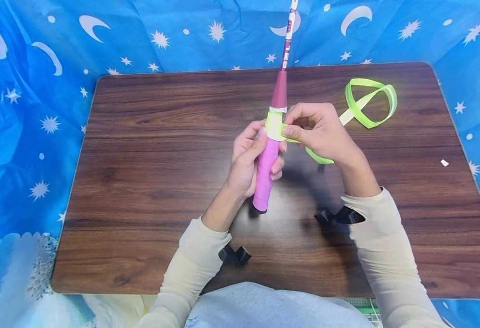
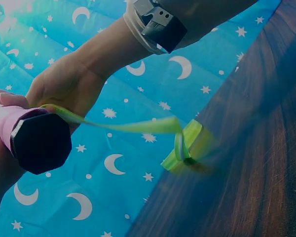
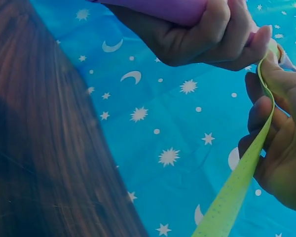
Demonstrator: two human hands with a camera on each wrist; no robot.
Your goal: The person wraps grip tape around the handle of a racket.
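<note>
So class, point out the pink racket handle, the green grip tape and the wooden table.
pink racket handle (image 1: 266,168), head view, mid grip.
green grip tape (image 1: 372,102), head view, loose loop.
wooden table (image 1: 150,159), head view, bare top.

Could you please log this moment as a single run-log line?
left hand: grips pink racket handle | right hand: pinches green grip tape at handle top | tape tail: on table

Cream long sleeves (image 1: 381,246), with black camera mounts (image 1: 340,215) at both wrists.
</note>
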